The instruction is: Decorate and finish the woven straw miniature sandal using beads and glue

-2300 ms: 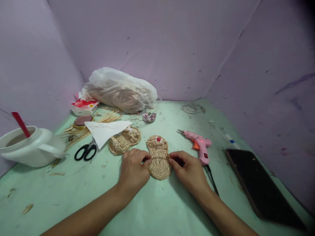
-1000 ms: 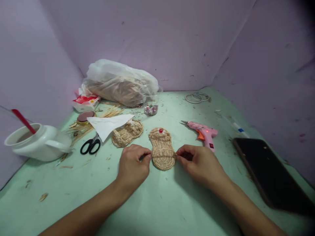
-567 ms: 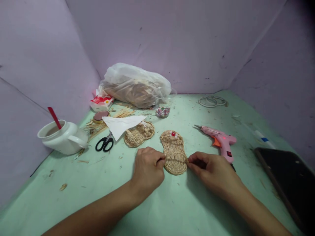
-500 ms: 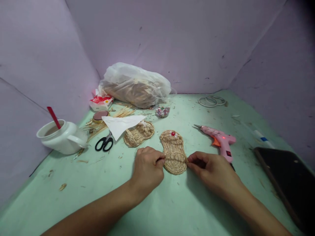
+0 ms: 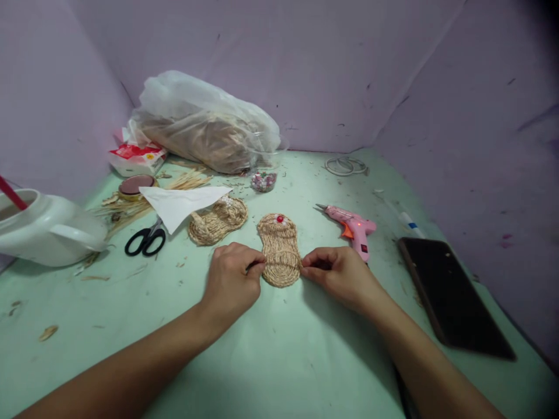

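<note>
A small woven straw sandal (image 5: 279, 249) with a red bead at its toe lies flat on the green table (image 5: 271, 361). My left hand (image 5: 233, 281) pinches the sandal's left edge, fingers curled closed. On the other side, my right hand (image 5: 338, 274) pinches the right edge with thumb and forefinger. A second straw sandal (image 5: 217, 220) lies just behind and to the left, partly under a white paper sheet (image 5: 181, 202).
Black scissors (image 5: 145, 240) and a white teapot (image 5: 46, 228) with a red stick sit at left. A pink glue gun (image 5: 351, 228) and a dark phone (image 5: 452, 294) lie at right. A plastic bag of straw (image 5: 205, 125), beads (image 5: 262, 181), loose straws (image 5: 131, 209) and purple walls stand behind.
Both hands have kept pinching the sandal's two sides throughout. Only the camera view has swung left and right; the sandal stays on the table.
</note>
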`<state>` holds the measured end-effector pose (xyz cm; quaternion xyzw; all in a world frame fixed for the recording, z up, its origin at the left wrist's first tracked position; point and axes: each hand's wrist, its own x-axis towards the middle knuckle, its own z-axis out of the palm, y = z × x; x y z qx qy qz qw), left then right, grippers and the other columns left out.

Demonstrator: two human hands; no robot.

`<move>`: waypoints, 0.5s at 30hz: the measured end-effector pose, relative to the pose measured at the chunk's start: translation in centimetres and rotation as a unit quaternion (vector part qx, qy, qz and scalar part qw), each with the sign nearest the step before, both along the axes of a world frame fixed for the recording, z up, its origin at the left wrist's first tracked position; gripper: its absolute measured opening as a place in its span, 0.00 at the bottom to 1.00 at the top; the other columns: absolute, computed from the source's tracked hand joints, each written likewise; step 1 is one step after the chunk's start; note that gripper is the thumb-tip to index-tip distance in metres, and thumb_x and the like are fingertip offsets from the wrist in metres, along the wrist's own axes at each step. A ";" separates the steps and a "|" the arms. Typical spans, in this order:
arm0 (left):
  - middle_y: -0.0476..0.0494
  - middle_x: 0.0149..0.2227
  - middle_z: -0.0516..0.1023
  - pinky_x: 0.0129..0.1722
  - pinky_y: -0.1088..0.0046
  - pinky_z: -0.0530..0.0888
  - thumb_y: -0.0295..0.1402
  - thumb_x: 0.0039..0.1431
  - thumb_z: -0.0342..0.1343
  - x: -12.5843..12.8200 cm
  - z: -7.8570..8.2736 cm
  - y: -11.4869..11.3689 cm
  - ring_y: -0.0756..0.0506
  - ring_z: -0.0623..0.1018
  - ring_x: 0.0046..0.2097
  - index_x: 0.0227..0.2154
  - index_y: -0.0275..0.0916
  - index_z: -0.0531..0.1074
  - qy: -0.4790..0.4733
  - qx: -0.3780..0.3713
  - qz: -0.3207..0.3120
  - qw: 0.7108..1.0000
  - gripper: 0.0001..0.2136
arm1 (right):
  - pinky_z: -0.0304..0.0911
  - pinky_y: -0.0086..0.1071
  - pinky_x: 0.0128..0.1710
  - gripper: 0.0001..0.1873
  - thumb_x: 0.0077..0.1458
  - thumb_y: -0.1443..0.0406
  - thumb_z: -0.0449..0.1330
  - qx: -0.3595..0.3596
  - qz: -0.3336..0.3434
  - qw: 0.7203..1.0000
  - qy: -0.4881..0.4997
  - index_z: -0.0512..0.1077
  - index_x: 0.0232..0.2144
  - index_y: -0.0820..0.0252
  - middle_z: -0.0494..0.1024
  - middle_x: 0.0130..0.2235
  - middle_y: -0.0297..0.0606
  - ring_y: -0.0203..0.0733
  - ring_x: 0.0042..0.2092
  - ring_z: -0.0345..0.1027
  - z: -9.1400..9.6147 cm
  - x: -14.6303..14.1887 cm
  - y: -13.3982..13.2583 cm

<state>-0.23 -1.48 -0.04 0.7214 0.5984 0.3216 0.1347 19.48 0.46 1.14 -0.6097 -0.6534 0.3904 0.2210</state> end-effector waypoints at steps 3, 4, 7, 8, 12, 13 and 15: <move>0.48 0.26 0.77 0.38 0.64 0.67 0.24 0.47 0.56 0.0 0.0 0.0 0.45 0.73 0.34 0.24 0.41 0.74 -0.002 -0.003 0.003 1.000 0.06 | 0.58 0.29 0.24 0.04 0.41 0.66 0.59 -0.005 0.005 1.000 0.013 0.74 0.23 0.59 0.76 0.23 0.33 0.37 0.25 0.66 0.3 0.0 0.1; 0.48 0.26 0.77 0.38 0.64 0.67 0.24 0.47 0.56 0.0 0.0 0.0 0.45 0.73 0.34 0.24 0.41 0.74 -0.003 -0.003 0.003 1.000 0.05 | 0.58 0.29 0.24 0.04 0.41 0.66 0.59 -0.010 0.006 1.000 0.016 0.74 0.23 0.59 0.76 0.23 0.33 0.37 0.25 0.66 0.4 0.0 0.1; 0.49 0.25 0.77 0.38 0.64 0.67 0.24 0.46 0.56 0.0 0.0 0.0 0.45 0.74 0.34 0.23 0.41 0.74 -0.005 -0.006 0.000 1.000 0.06 | 0.56 0.28 0.23 0.05 0.41 0.65 0.59 -0.021 0.001 0.999 0.027 0.73 0.22 0.60 0.75 0.22 0.34 0.36 0.24 0.65 0.6 0.1 0.2; 0.49 0.25 0.77 0.38 0.64 0.67 0.24 0.47 0.56 0.1 0.0 0.0 0.45 0.74 0.34 0.23 0.41 0.75 -0.005 -0.007 0.000 1.000 0.06 | 0.56 0.29 0.23 0.05 0.41 0.65 0.59 -0.022 0.000 0.999 0.027 0.73 0.22 0.60 0.75 0.22 0.34 0.36 0.24 0.64 0.5 0.1 0.2; 0.49 0.25 0.77 0.38 0.63 0.67 0.25 0.47 0.56 0.1 0.0 -0.1 0.45 0.73 0.33 0.23 0.42 0.75 -0.007 -0.002 0.000 1.000 0.06 | 0.57 0.29 0.25 0.04 0.41 0.65 0.59 -0.013 0.006 0.999 0.029 0.73 0.22 0.60 0.76 0.23 0.34 0.37 0.25 0.65 0.3 0.1 0.2; 0.49 0.25 0.77 0.38 0.63 0.67 0.25 0.47 0.56 0.1 0.0 -0.1 0.45 0.73 0.33 0.23 0.42 0.75 -0.007 -0.001 0.000 1.000 0.06 | 0.57 0.29 0.24 0.04 0.41 0.65 0.59 -0.014 0.007 0.999 0.034 0.73 0.22 0.60 0.75 0.23 0.34 0.36 0.25 0.64 0.3 0.1 0.2; 0.49 0.25 0.77 0.38 0.63 0.67 0.25 0.46 0.56 0.0 0.0 -0.1 0.45 0.73 0.33 0.23 0.41 0.75 -0.008 0.001 -0.002 1.000 0.05 | 0.56 0.28 0.24 0.04 0.41 0.65 0.59 -0.026 0.007 0.999 0.047 0.73 0.22 0.60 0.75 0.22 0.33 0.36 0.24 0.64 0.3 0.1 0.2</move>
